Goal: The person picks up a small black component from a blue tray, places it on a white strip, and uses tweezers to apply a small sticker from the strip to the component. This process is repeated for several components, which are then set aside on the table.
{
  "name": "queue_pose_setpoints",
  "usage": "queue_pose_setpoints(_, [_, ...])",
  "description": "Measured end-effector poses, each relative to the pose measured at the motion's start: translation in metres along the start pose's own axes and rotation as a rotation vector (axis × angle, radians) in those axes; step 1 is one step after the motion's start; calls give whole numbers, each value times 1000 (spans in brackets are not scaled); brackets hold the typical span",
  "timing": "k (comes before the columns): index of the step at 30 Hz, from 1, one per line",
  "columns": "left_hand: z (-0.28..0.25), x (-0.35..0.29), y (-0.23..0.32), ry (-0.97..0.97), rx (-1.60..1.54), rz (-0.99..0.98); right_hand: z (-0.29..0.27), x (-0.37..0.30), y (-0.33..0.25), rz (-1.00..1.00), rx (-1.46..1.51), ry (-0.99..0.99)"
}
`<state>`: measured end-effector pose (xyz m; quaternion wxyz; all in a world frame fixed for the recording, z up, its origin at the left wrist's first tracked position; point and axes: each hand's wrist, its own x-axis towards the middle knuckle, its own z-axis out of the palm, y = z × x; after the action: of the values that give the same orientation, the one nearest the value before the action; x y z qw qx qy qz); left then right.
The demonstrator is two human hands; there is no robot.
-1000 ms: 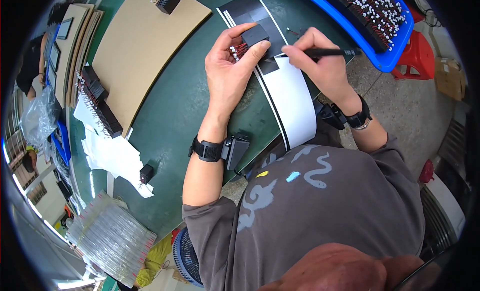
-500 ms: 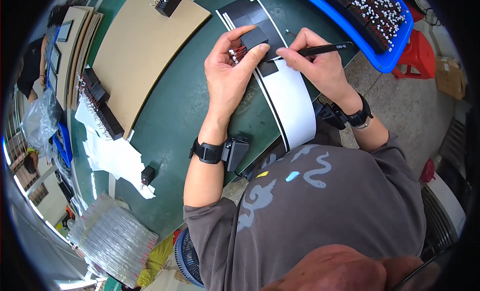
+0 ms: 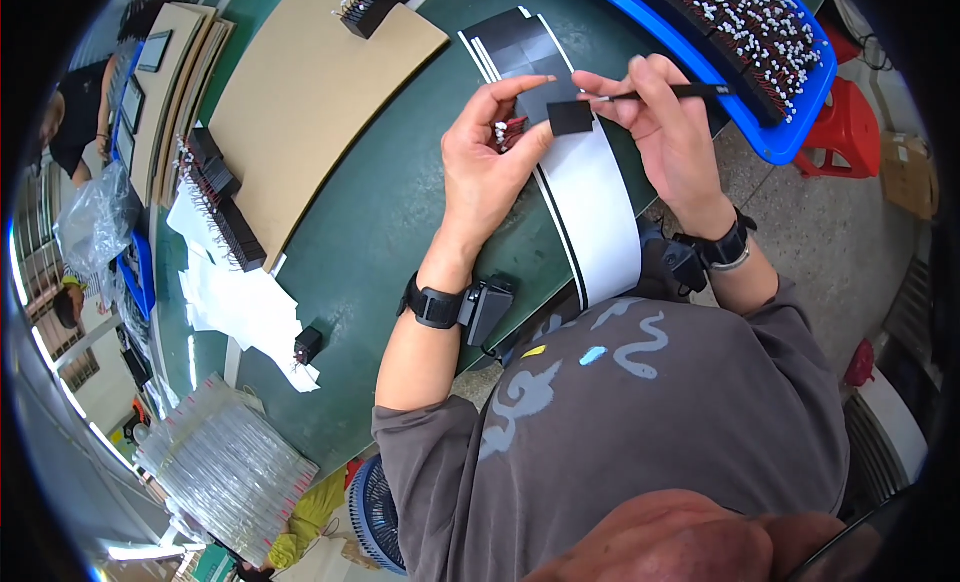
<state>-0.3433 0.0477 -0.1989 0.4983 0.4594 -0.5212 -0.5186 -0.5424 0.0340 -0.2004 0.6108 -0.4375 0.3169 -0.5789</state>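
My left hand [image 3: 495, 147] is closed around a small dark block, thumb on one side and fingers on the other. Red wires with white connectors [image 3: 508, 132] stick out of the block toward my palm. In my right hand [image 3: 675, 142] is a pair of black tweezers [image 3: 697, 90], gripped between thumb and fingers. A flat black square patch [image 3: 571, 117] sits at the tweezers' tip, right beside the block and my left thumb; whether it touches the block I cannot tell. Below both hands lies a sheet of white backing [image 3: 595, 212] with dark squares toward its far end.
A blue tray [image 3: 775, 147] full of wired black blocks stands at the far right. Brown board [image 3: 330, 92] covers the table's left part. Wired blocks [image 3: 225, 207], white paper [image 3: 245, 317] and a lone block [image 3: 308, 344] lie further left. A red stool [image 3: 845, 132] stands beyond the table.
The tweezers' tip has risen from the sheet to beside the block, now with the black square patch on it. My right hand has turned, and the whole view has shifted slightly.
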Motion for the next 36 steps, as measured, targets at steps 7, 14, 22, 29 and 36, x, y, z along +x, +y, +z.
queue_pose_setpoints(7, [0,-1,0,-33,92,9,0,15,6,215,155,-15])
queue_pose_setpoints(14, [0,-1,9,-51,132,6,0,19,5,238,115,30])
queue_pose_setpoints(22, [-1,-2,8,-68,134,40,0,23,-5,252,31,-10])
queue_pose_setpoints(29, [-3,-1,5,-57,178,18,1,22,-3,232,-4,2])
queue_pose_setpoints(36, [-2,-1,4,-48,168,26,1,22,-1,233,-9,27])
